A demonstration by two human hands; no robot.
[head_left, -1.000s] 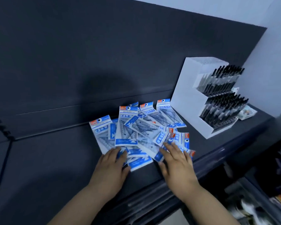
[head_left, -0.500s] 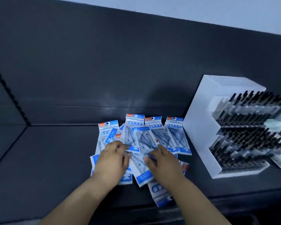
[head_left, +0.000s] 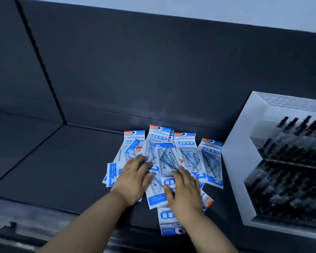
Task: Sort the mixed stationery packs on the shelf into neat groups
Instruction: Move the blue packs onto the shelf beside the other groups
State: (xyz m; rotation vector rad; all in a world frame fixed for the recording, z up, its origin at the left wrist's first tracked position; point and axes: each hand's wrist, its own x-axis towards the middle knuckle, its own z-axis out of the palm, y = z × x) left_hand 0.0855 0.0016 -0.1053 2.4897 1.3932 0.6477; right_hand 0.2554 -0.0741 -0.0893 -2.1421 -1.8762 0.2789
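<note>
On the shelf [head_left: 62, 170] the packs [head_left: 188, 154] lie in one loose heap near the middle, just left of a white pen stand [head_left: 244, 170]. Those whose print can be read carry the same blue header and hold clear set squares, so I cannot tell how many kinds are mixed in. Four at the back lie roughly side by side, headers toward the back panel [head_left: 153, 79], which looks like the start of a row. The others overlap at odd angles, some face down, and the front pack [head_left: 170, 221] reaches toward the shelf's front edge.

The left hand [head_left: 133, 181] rests flat on the left part of the heap, fingers fairly straight and close together. The right hand [head_left: 185, 194] lies flat on the middle, fingers slightly spread, pressing packs down. Neither hand visibly pinches anything.

By my judgement the sorting has barely begun, since no group stands apart from the heap yet. What is left is to pull the heap apart, turn the packs one way and square them into piles. The shelf runs on to the left of the heap.
</note>
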